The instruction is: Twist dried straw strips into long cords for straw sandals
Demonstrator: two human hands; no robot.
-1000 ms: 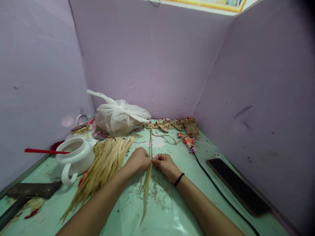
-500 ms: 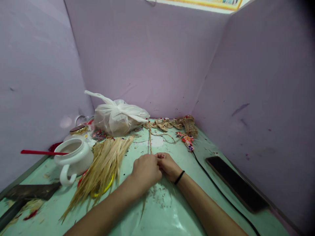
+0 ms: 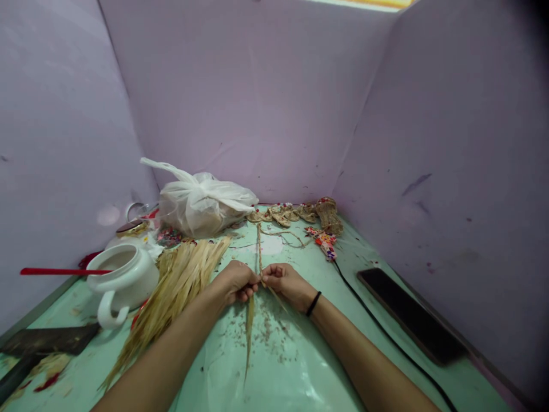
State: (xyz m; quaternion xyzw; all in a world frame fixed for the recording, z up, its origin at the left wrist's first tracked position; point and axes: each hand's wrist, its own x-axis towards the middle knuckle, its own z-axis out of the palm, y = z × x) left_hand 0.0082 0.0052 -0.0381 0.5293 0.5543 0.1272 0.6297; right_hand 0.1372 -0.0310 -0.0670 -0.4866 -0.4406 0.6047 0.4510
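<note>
A thin twisted straw cord [image 3: 259, 246] runs down the middle of the table toward me from the far side. At its near end my left hand [image 3: 238, 282] pinches the strands from the left, thumb against curled fingers. My right hand [image 3: 286, 283], with a black band at the wrist, pinches the same end from the right. The fingertips of both hands almost meet there. One loose flat fibre strand [image 3: 249, 337] hangs down toward me below my left hand, and a thinner one slants under my right hand. A bundle of dry straw strips [image 3: 184, 292] lies left of my left forearm.
On the left stand a white cup [image 3: 124, 277] with a red stick and a dark broad blade [image 3: 51, 339]. A tied white plastic bag [image 3: 206, 203] and woven straw pieces [image 3: 283, 216] line the back. A phone [image 3: 407, 315] and black cable [image 3: 377, 329] lie right.
My left hand has moved left off my right, so the fingertips and cord end now show. The loose strand shows more fully. The whole view has shifted slightly.
</note>
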